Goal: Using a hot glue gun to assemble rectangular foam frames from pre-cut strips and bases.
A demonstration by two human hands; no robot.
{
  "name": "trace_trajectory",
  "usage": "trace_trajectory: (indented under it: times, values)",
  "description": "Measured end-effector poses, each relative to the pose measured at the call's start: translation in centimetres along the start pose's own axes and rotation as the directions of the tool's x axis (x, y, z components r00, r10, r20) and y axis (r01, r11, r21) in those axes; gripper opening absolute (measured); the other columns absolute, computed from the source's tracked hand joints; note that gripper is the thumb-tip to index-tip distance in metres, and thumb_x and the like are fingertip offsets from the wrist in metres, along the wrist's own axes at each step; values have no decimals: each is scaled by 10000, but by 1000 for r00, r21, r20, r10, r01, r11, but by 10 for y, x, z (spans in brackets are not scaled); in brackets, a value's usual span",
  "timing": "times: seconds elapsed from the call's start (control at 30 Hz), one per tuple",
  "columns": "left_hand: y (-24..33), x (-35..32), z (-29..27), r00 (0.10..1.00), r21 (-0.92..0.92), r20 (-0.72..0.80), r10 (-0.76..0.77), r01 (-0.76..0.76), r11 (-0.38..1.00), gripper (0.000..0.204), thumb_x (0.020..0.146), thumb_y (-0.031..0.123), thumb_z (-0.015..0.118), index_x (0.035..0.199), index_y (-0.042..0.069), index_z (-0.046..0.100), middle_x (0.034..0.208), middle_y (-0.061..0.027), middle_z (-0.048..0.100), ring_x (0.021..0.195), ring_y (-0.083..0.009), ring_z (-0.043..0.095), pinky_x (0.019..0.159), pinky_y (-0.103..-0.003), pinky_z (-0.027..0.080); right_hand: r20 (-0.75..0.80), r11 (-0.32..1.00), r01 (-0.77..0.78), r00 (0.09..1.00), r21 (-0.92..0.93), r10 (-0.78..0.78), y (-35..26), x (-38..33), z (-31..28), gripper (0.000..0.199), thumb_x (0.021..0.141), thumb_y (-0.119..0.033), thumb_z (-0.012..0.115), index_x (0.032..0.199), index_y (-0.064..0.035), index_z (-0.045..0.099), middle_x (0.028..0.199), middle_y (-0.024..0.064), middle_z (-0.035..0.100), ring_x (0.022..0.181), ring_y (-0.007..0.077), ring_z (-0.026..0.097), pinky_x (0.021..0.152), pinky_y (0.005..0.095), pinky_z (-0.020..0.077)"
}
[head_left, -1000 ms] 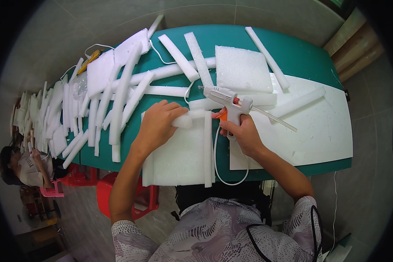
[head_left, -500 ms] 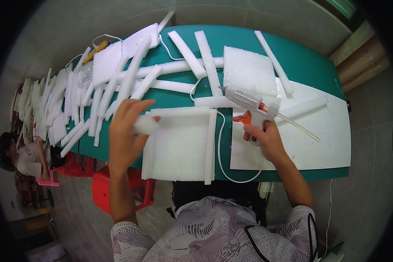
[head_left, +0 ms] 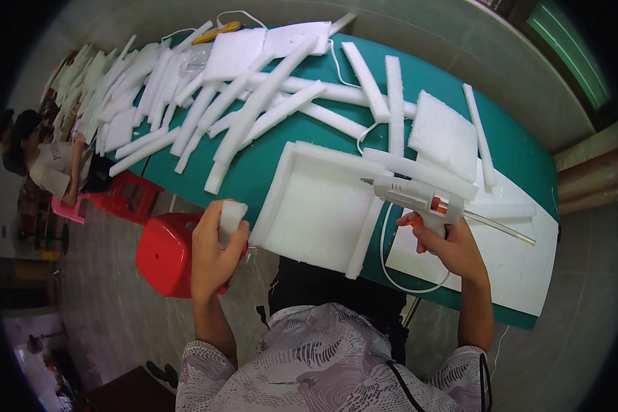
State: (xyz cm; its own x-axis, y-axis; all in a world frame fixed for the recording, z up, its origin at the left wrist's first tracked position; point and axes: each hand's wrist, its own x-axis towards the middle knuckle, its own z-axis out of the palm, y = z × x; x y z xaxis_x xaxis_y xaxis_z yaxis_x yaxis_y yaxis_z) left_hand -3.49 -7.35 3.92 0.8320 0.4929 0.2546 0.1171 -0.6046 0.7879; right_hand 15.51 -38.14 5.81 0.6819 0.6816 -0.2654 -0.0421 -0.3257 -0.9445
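Observation:
My left hand [head_left: 215, 248] is closed around a short white foam piece [head_left: 233, 218], held up just left of the foam tray. My right hand [head_left: 453, 250] grips a white glue gun [head_left: 412, 196] with an orange trigger. Its nozzle points left, over the tray's right rim, and a clear glue stick [head_left: 505, 229] sticks out of its back. Between my hands lies the shallow foam tray [head_left: 321, 206], a flat square sheet with foam strips standing along its left, far and right sides. Along its near side there is no strip. A white cord [head_left: 384, 248] loops down below the gun.
Many loose foam strips [head_left: 254, 103] cover the left and far parts of the green table [head_left: 522, 147]. A foam square [head_left: 443, 130] and a white board [head_left: 511, 275] lie on the right. A red stool [head_left: 165, 254] stands by the near edge; another person [head_left: 58, 161] sits far left.
My left hand has come down and nearer with the foam piece, from above the tray's left edge to beside it. The view has turned, shifting the table contents rightward. The glue gun stays in my right hand.

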Motion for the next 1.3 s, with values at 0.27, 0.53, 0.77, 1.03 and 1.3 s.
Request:
trace_trajectory:
  times: [0.27,0.53,0.77,1.03,1.3]
  values:
    - [-8,-17,-1,998,38,-69,7,-5,999,339,773,86,743,1071,-9,611,914,-131,668,800,-192,647,737,-297,499,10,996,23,1000,-83,-23,-14,8,22,275,887,-143,609,1126,-7,610,969,74,678,707,119,586,647,273,508]
    - [-28,89,36,994,-19,80,72,-70,997,534,736,277,773,1117,-29,559,1013,-190,646,892,-307,640,806,-374,495,25,964,121,993,-238,-119,-42,57,46,299,873,-186,600,1094,15,606,910,92,668,699,150,637,625,295,523]
    - [-35,101,52,979,-60,186,-83,96,994,542,711,275,751,1127,-7,547,984,-181,661,876,-306,659,806,-377,506,44,933,71,997,-354,-59,-53,83,66,307,868,-192,588,1063,46,600,869,145,646,674,186,646,623,308,529]
    - [-36,98,52,989,-158,138,-53,75,985,401,717,217,745,1029,30,575,868,-60,609,776,-167,585,727,-308,484,27,929,61,998,-364,-55,-53,94,75,312,876,-198,569,1073,43,593,872,142,640,674,188,643,632,315,529]
    - [-35,100,49,984,-124,169,-63,85,989,496,720,245,725,1124,7,562,966,-176,670,852,-285,667,793,-363,510,62,915,66,997,-398,-45,-53,97,77,379,880,-202,552,1168,43,567,868,145,641,671,191,640,634,318,527]
